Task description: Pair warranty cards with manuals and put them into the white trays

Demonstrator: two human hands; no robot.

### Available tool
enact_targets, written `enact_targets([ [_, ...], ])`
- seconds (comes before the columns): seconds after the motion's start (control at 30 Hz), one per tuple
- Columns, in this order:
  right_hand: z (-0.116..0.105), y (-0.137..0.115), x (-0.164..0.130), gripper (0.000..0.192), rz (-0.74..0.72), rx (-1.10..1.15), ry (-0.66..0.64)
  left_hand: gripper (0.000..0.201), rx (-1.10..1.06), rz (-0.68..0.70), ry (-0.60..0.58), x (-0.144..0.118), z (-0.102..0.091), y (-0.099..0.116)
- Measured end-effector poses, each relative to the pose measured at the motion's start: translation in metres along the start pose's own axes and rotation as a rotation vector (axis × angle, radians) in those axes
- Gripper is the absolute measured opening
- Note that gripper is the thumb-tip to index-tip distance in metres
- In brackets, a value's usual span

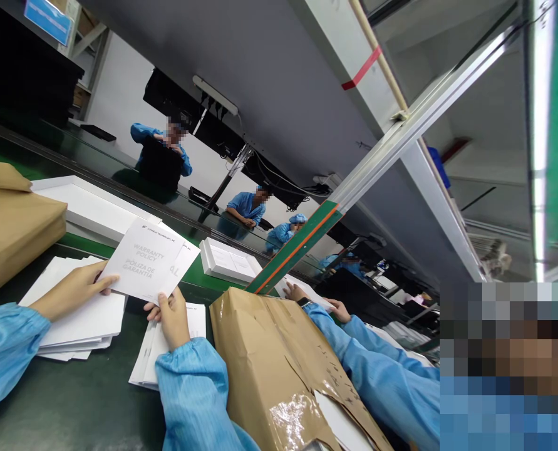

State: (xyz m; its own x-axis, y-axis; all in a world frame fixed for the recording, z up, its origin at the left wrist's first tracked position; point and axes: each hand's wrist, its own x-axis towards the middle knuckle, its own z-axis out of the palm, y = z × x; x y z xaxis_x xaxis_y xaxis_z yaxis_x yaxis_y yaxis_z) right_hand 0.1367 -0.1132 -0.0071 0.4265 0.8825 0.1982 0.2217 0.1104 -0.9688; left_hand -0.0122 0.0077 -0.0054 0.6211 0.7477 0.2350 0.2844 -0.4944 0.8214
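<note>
We hold a warranty policy booklet (148,261) between both hands: our left hand (74,289) pinches its left edge, our right hand (171,318) grips its lower edge from below, so the printed cover faces us. It hovers just above two stacks of white leaflets (79,322) on the dark counter (72,394), left of a torn brown paper parcel (279,369). Beyond the booklet lies a white tray (88,203). A co-worker's hands (319,302) rest behind the parcel; what they touch is hidden. A second sheet behind the booklet shows only a corner.
</note>
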Motion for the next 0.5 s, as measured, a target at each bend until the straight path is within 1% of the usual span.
enact_targets([
  [0.1,0.0003,0.0014,0.0015,0.028,0.0,-0.006,0.002,0.029,0.056,-0.004,-0.062,-0.0005,-0.0019,0.0003],
  [0.27,-0.0003,0.0027,0.0024,0.03,-0.009,0.005,-0.007,0.032,0.044,0.003,-0.064,-0.0009,-0.0017,0.0002],
  [0.33,-0.0006,0.0027,0.003,0.034,-0.013,0.023,-0.01,0.031,-0.03,0.006,-0.054,-0.0019,-0.0007,0.0007],
  [0.43,-0.0016,0.0031,0.0047,0.038,-0.002,0.052,0.009,0.034,-0.203,-0.021,-0.045,-0.0029,0.0018,0.0006],
  [0.5,-0.003,0.0039,0.0057,0.037,0.01,0.103,0.049,0.038,-0.283,-0.039,-0.029,-0.0029,0.0036,-0.0004],
])
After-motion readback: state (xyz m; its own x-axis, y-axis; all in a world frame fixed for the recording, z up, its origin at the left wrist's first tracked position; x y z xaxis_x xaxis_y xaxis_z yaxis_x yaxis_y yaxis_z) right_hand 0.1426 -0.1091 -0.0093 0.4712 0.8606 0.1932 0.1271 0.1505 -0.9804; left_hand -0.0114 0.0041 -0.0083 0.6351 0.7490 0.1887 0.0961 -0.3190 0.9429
